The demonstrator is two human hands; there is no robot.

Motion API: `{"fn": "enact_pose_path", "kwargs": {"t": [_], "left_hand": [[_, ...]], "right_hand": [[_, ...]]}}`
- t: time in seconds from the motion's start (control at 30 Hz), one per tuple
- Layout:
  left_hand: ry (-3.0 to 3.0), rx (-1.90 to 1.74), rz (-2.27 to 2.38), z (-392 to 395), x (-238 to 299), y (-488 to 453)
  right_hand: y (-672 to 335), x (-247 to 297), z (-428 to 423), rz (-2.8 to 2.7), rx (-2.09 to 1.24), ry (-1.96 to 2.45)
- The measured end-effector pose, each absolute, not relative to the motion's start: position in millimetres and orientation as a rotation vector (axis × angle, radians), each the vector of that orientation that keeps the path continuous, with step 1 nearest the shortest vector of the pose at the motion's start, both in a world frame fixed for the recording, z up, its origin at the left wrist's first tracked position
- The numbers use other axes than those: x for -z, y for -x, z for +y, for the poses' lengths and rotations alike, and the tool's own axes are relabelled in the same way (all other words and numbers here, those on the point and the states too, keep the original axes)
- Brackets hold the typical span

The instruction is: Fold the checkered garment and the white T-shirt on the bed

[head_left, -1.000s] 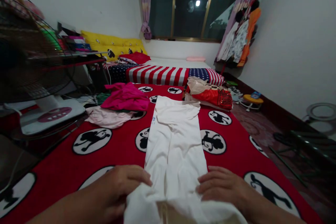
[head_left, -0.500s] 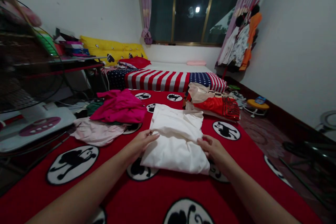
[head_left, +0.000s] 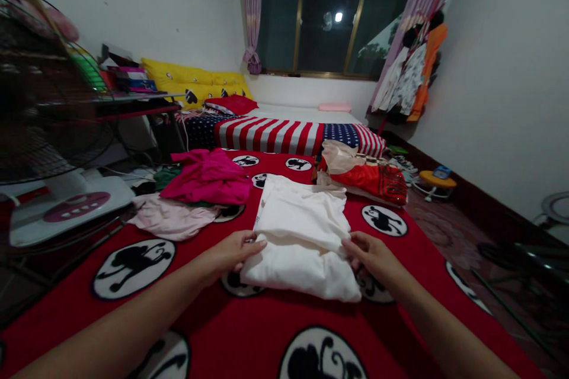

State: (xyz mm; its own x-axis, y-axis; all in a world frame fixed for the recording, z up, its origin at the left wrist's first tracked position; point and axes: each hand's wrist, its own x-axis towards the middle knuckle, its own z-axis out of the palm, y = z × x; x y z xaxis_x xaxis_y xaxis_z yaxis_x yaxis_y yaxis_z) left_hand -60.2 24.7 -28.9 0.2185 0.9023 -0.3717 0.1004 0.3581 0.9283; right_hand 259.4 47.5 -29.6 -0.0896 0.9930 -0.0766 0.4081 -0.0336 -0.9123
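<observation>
A white garment (head_left: pixel 302 219), folded into a rough rectangle, lies in front of me on a red blanket (head_left: pixel 231 337) with black-and-white monkey patches. My left hand (head_left: pixel 244 250) pinches its left edge, thumb on top and the other fingers partly hidden beneath. At the opposite edge, my right hand (head_left: pixel 367 253) grips the cloth between thumb and fingers. A fold runs across the garment between the two hands, and the near part bulges a little. What kind of garment it is cannot be made out.
Left of the garment lie a magenta garment (head_left: pixel 208 177) and a pale pink cloth (head_left: pixel 173 217). Clothes in red and beige (head_left: pixel 367 177) are stacked at the back right. A fan (head_left: pixel 44 130) stands at the left, and a yellow stool (head_left: pixel 438 180) is on the floor at right.
Both hands have moved slightly toward me, still on the garment's edges. The fold has come nearer, so the upper layer covers more and the near part looks shorter.
</observation>
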Motion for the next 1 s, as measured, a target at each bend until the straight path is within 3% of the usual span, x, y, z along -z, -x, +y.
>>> {"fn": "enact_pose_path", "kwargs": {"t": [0.2, 0.3, 0.57, 0.77, 1.0], "left_hand": [[-1.476, -0.970, 1.550, 78.2, 24.9, 66.8], [-1.802, -1.140, 1.493, 112.5, 15.4, 57.5], [-2.133, -0.906, 1.109, 158.7, 5.0, 8.7], [-2.354, -0.558, 1.035, 158.9, -10.7, -11.7], [-2.235, -0.802, 0.950, 151.3, -38.5, -1.3]], "right_hand": [[-269.4, 25.8, 100.3, -1.762, -0.481, 1.588], [-254.7, 12.4, 121.2, -1.838, -0.379, 1.600], [-225.5, -11.7, 118.3, -1.861, -0.897, 1.531], [-220.3, -9.2, 113.5, -1.807, -0.770, 1.329], [-216.3, -26.3, 109.1, -1.726, -1.353, 1.078]]}}
